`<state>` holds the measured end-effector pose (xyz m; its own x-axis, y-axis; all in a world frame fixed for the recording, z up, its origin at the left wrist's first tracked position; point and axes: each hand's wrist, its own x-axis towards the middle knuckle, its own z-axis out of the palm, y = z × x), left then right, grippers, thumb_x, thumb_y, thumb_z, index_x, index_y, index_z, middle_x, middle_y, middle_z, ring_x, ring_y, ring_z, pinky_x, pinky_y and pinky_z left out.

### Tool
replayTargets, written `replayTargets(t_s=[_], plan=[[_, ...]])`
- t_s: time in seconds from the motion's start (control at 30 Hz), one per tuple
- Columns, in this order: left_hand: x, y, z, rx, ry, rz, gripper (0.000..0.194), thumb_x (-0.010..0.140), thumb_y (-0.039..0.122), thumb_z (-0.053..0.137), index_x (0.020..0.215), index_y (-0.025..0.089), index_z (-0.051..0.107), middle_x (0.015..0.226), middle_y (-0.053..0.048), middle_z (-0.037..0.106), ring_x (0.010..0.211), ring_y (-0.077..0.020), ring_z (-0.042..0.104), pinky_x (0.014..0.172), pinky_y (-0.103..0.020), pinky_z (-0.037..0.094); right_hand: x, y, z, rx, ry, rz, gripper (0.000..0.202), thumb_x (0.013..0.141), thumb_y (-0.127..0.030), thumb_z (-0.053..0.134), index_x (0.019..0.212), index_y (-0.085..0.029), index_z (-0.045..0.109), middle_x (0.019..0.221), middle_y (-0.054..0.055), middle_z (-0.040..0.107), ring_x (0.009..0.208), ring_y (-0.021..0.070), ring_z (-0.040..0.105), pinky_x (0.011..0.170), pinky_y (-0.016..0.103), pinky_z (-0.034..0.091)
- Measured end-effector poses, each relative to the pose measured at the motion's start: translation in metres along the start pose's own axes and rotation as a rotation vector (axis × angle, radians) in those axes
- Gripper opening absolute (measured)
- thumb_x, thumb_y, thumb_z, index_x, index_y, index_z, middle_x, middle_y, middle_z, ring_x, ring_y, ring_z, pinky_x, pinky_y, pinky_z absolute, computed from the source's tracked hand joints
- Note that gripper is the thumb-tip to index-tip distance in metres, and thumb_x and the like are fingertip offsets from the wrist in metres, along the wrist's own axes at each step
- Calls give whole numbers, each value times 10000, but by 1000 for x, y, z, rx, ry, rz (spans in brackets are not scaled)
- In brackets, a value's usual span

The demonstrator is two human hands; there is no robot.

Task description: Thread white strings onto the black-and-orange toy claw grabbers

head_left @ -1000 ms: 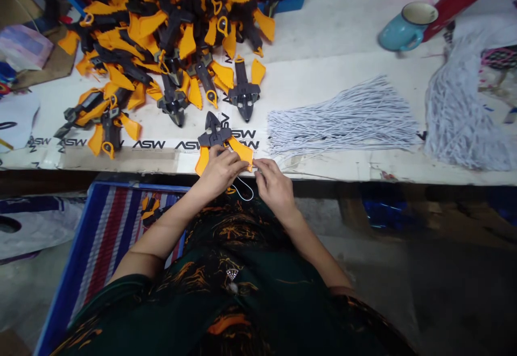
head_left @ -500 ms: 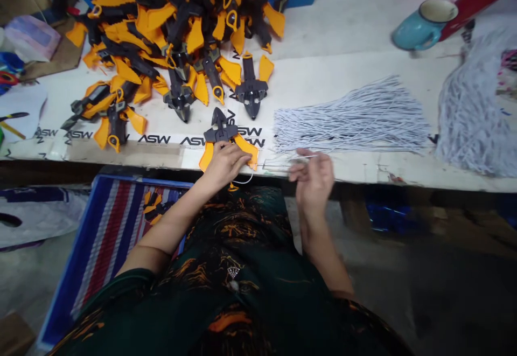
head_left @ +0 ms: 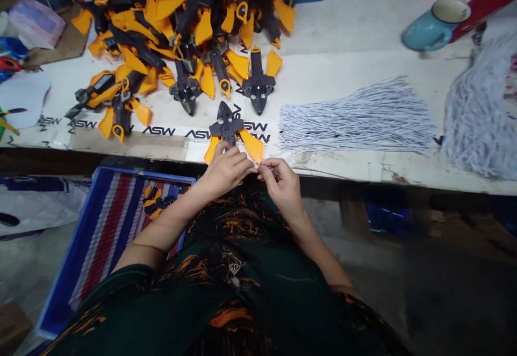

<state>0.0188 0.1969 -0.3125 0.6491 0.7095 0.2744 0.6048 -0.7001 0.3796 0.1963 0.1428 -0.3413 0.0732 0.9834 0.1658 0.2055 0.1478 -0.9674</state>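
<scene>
A black toy with orange wings [head_left: 226, 128] lies at the table's front edge, its nose pointing away from me. My left hand [head_left: 231, 170] is closed over its near end, fingers between the wings. My right hand [head_left: 280, 181] is pinched at the tip of the right wing, close to my left fingertips; what it pinches is too small to make out. To the right lies a flat bundle of white cords [head_left: 355, 119]. Beyond my hands, a large heap of similar black and orange toys [head_left: 177, 22] spreads over the table.
A teal mug [head_left: 432, 27] lies tilted at the back right, near a red object. More white strands [head_left: 479, 113] are heaped at the far right. A blue-rimmed tray [head_left: 67, 270] with striped cloth and several toys is below the table edge at left. Scissors are at far left.
My right hand has moved left from beside the cord bundle to the wing tip and now meets my left hand. The white cord loop below my left hand no longer shows. The view has shifted slightly.
</scene>
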Motion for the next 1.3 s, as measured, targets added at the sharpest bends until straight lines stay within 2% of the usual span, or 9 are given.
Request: replayTargets(t_s=[0.2, 0.3, 0.5, 0.63, 0.73, 0.87, 1.03, 1.17, 1.3], plan=[[-11, 2, -6, -862, -144, -306, 521, 988, 591, 427, 916, 182, 742, 697, -40, 692, 604, -135, 565, 611, -287, 458, 0, -3, -6, -70, -90, -166, 126, 950, -331, 603, 929, -219, 658, 858, 27, 702, 769, 156, 659, 752, 303, 546], [-16, 7, 0, -1022, -54, -416, 526, 927, 646, 519, 981, 178, 752, 750, -54, 732, 566, -121, 551, 551, -271, 449, -4, -6, 0, -47, -49, -142, 138, 949, -342, 601, 923, -218, 655, 875, 31, 702, 769, 152, 647, 745, 296, 541], [-22, 6, 7, -370, 312, -164, 337, 920, 521, 636, 850, 217, 764, 765, -40, 744, 689, -152, 645, 670, -310, 480, -7, -9, 7, 150, -129, 67, 257, 919, -471, 626, 934, -216, 644, 861, 22, 694, 749, 141, 637, 705, 275, 533], [-24, -5, 0, 12, 229, 107, 218, 995, 350, 560, 976, 252, 754, 828, -32, 750, 700, -149, 614, 652, -320, 424, -2, -10, 5, 274, -214, 223, 374, 861, -570, 667, 839, -200, 619, 698, -22, 612, 590, 98, 530, 586, 239, 462], [-27, -13, -2, 57, 142, 247, 264, 1029, 247, 467, 1040, 261, 731, 903, -38, 758, 750, -155, 616, 672, -330, 422, 1, -9, 5, 353, -260, 347, 433, 779, -592, 742, 751, -194, 576, 599, -60, 521, 513, 72, 428, 514, 222, 375], [-32, -14, 2, -16, 233, 273, 174, 996, 250, 553, 1031, 275, 721, 905, -13, 766, 745, -137, 630, 681, -319, 411, 2, -8, 8, 484, -304, 433, 434, 728, -564, 792, 751, -188, 575, 586, -70, 497, 502, 65, 393, 493, 215, 331], [-31, 5, 9, -397, 336, -84, 228, 920, 420, 669, 826, 218, 716, 774, -18, 726, 717, -139, 632, 714, -305, 451, -4, -9, 11, 420, -246, 253, 319, 859, -505, 681, 836, -203, 581, 651, -48, 531, 526, 82, 423, 515, 229, 370], [-26, 15, 10, -1030, 116, -448, 463, 864, 612, 645, 750, 163, 646, 657, -4, 626, 561, -108, 543, 571, -251, 439, -6, -13, 10, 75, -105, -176, 154, 944, -331, 588, 844, -215, 601, 786, 13, 634, 703, 134, 575, 685, 284, 484], [-24, 10, 5, -997, 100, -407, 418, 867, 554, 674, 753, 153, 644, 655, 6, 603, 556, -92, 524, 553, -221, 420, -2, -19, 2, -74, -137, -243, 121, 937, -259, 592, 838, -212, 644, 806, 28, 671, 746, 150, 607, 727, 293, 493]])
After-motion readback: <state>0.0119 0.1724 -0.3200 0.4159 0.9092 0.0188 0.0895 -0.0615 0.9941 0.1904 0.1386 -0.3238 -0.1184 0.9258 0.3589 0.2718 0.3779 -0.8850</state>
